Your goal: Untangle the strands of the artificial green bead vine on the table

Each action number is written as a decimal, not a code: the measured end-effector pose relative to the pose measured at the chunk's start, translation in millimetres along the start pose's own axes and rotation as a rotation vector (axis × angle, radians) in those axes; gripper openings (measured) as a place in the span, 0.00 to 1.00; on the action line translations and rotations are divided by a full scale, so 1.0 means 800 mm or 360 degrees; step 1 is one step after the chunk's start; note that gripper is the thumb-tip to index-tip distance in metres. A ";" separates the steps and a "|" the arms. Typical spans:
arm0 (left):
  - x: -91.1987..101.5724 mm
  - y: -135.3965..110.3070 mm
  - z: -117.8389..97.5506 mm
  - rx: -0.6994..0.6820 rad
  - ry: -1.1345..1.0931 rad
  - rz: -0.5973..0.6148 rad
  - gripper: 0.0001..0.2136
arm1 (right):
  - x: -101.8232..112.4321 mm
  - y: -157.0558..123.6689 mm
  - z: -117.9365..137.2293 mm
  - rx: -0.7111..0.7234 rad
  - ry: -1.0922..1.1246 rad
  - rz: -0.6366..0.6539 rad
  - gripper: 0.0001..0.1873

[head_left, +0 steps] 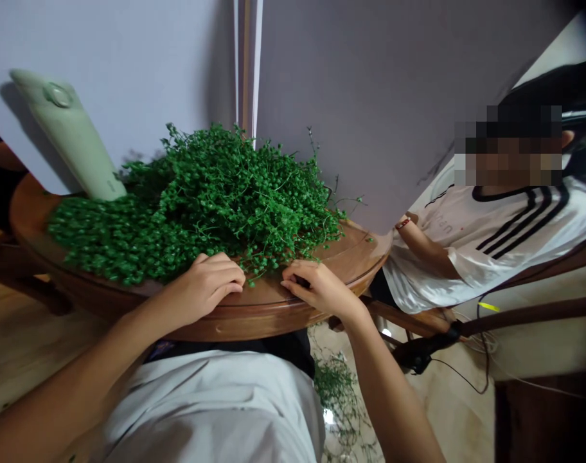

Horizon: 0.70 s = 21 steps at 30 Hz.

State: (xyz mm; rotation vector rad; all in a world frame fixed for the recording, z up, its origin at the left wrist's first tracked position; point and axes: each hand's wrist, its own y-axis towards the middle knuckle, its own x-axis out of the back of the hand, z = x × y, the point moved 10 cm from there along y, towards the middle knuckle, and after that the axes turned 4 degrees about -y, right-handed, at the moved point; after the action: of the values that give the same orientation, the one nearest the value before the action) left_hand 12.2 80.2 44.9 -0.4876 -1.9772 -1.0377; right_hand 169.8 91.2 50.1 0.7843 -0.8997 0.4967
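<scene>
A big heap of green beaded sprigs covers much of a round wooden table. My left hand rests at the heap's near edge with its fingers curled together over the table rim. My right hand lies close by on the table, fingers bent and pinched at a thin stem from the heap. What either hand holds is too small to make out clearly.
A pale green handheld device leans against the wall behind the heap. Another person in a white shirt with black stripes sits at the right. Loose green sprigs lie on the floor below the table.
</scene>
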 end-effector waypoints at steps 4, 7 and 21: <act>0.005 -0.003 -0.001 0.0024 0.0025 -0.0070 0.09 | 0.002 0.000 0.002 -0.0019 0.0055 -0.0014 0.05; 0.009 -0.002 -0.002 0.0068 0.0023 -0.0148 0.09 | 0.001 -0.001 0.002 -0.0056 0.0110 -0.0042 0.04; -0.004 0.002 -0.009 0.0134 -0.0018 -0.0030 0.07 | 0.012 -0.004 0.033 0.0012 0.0100 -0.0434 0.07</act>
State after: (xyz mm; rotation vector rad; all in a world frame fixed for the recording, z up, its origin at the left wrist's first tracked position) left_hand 18.6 75.8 45.2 -0.4304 -2.0298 -0.9608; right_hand 163.8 69.2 66.9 0.8787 -0.7192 0.2833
